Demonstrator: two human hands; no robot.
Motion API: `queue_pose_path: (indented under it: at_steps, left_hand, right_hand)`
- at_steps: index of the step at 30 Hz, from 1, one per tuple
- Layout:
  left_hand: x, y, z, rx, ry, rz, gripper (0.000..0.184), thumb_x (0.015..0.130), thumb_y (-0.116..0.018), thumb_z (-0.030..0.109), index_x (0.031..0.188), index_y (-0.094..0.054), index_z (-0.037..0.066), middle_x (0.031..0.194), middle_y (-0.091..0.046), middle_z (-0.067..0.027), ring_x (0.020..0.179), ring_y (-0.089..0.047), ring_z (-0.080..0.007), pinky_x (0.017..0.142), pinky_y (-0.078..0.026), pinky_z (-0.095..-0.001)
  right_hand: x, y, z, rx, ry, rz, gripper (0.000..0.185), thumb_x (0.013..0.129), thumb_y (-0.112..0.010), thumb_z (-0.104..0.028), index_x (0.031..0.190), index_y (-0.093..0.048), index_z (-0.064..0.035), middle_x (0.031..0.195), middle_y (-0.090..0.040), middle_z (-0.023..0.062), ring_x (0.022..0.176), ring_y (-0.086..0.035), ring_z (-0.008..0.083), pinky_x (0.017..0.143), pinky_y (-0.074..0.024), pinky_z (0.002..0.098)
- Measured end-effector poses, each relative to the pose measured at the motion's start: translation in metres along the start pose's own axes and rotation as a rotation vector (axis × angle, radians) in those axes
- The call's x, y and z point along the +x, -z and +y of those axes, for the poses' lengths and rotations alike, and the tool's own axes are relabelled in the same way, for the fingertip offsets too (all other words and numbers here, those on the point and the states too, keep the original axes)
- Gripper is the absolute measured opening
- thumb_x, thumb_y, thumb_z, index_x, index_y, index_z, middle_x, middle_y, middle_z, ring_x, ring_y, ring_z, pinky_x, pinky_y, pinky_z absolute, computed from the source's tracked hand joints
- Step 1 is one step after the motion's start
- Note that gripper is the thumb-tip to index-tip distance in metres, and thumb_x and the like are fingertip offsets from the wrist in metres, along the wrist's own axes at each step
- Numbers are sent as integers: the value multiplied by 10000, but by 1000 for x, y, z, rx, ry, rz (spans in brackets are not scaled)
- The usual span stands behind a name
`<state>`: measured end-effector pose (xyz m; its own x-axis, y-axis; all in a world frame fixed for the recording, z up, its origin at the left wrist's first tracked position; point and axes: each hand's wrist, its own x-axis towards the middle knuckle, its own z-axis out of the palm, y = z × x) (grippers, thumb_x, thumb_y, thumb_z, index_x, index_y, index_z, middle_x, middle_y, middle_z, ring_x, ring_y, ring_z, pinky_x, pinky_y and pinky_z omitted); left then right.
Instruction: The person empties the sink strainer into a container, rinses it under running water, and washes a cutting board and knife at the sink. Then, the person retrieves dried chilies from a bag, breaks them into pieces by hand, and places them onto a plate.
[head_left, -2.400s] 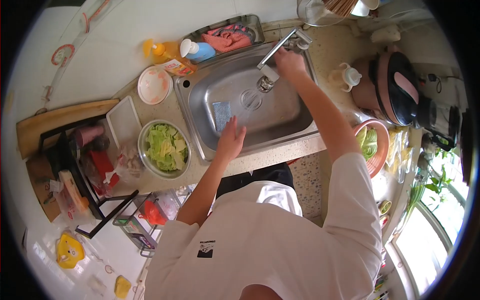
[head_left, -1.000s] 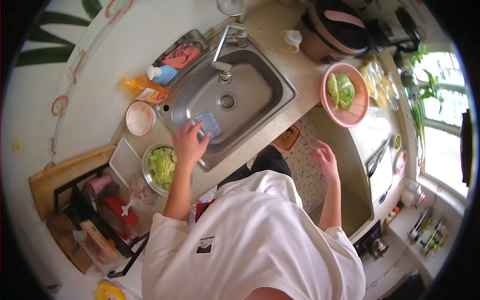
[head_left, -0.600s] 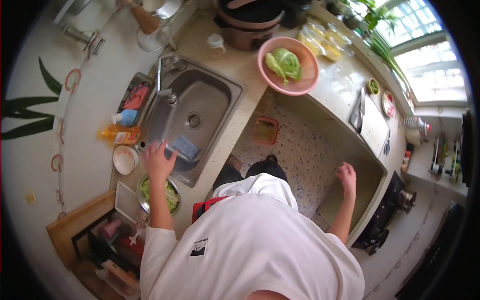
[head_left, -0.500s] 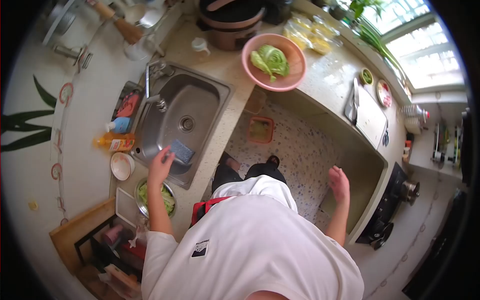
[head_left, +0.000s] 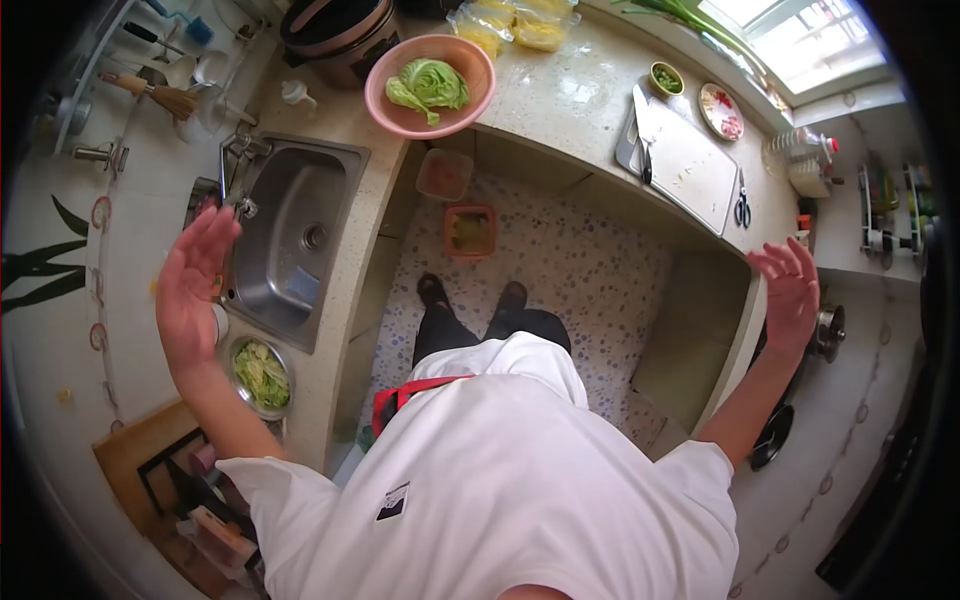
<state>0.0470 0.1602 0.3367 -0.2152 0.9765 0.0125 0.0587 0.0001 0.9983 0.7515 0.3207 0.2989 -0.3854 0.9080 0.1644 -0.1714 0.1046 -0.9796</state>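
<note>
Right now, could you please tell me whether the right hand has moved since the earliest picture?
Yes: the right hand has moved from the faucet to well right of the sink.

Green stalks [head_left: 690,16] beside the window [head_left: 815,40]

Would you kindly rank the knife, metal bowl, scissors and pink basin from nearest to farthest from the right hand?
1. Scissors, just right of the cutting board.
2. Knife, on the board's left side.
3. Pink basin, farther left, on the counter.
4. Metal bowl, far left, beside the sink.
</note>
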Motion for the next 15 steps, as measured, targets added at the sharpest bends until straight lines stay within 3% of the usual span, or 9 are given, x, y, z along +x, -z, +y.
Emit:
queue_pose_path:
  at_steps: [1,2,4,7,10,15]
  left_hand:
    - [-1,-5,8,237,-8,70,639,1043,-407,383,1555,-323,10,1516,-487,-195,1413,-458,-293,1212,-260,-454]
    - [-1,-15,31,142,-93,14,650,1033,-409,412,1524,-362,-11,1511,-480,-220,1422,-438,-327,1216,-250,-472]
    - [2,-34,85,-54,-266,-106,689,1014,-414,469,1462,-440,-53,1501,-467,-269,1439,-397,-395,1222,-229,-509]
    - [3,-58,140,-230,-486,-307,713,1003,-419,498,1430,-481,-69,1492,-463,-291,1440,-380,-425,1221,-223,-524]
    - [-2,-86,164,-86,-608,-495,706,1002,-423,498,1429,-484,-61,1486,-468,-285,1430,-386,-420,1214,-230,-521]
    - [-6,-122,170,266,-664,-724,696,1000,-431,498,1427,-489,-48,1475,-475,-277,1413,-396,-410,1202,-241,-515]
  right_hand:
    - [6,2,-9,-234,98,50,747,1002,-502,-516,1483,-402,48,1451,-507,233,1295,-539,404,1135,-370,561]
    - [14,-5,-22,-467,192,103,801,980,-513,-559,1488,-396,50,1471,-483,252,1331,-504,429,1161,-324,580]
    - [30,-34,-74,-320,371,26,900,933,-522,-646,1493,-393,47,1514,-431,262,1412,-396,457,1189,-240,610]
    - [45,-92,-139,-326,555,-145,887,935,-522,-641,1487,-399,42,1504,-438,259,1405,-402,451,1188,-244,606]
    - [54,-138,-148,-370,587,-270,873,937,-523,-635,1482,-405,36,1493,-444,256,1398,-408,445,1187,-248,602]
    - [55,-174,-98,-454,485,-316,851,940,-524,-627,1474,-415,27,1476,-455,251,1387,-418,436,1184,-254,595]
